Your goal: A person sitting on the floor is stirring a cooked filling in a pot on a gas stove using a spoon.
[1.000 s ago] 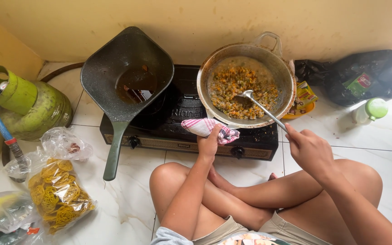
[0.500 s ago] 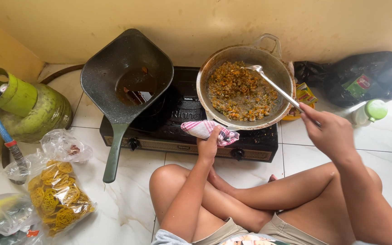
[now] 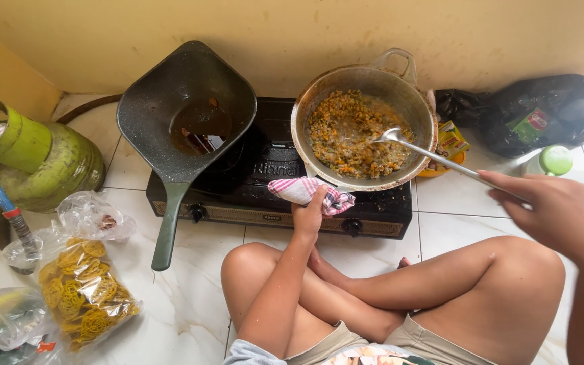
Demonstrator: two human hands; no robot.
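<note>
Person seated cross-legged on the tiled floor (image 3: 190, 318). Left hand (image 3: 309, 217) clamped on a pink checked cloth (image 3: 303, 191) against the near rim of the metal pot (image 3: 363, 128). Right hand (image 3: 562, 215) closed around the handle of a long metal spoon (image 3: 434, 157), its bowl resting in the chopped orange-green mixture (image 3: 353, 132). Pot sits on the right burner of the black stove (image 3: 265, 196); a dark pan (image 3: 187, 115) occupies the left.
</note>
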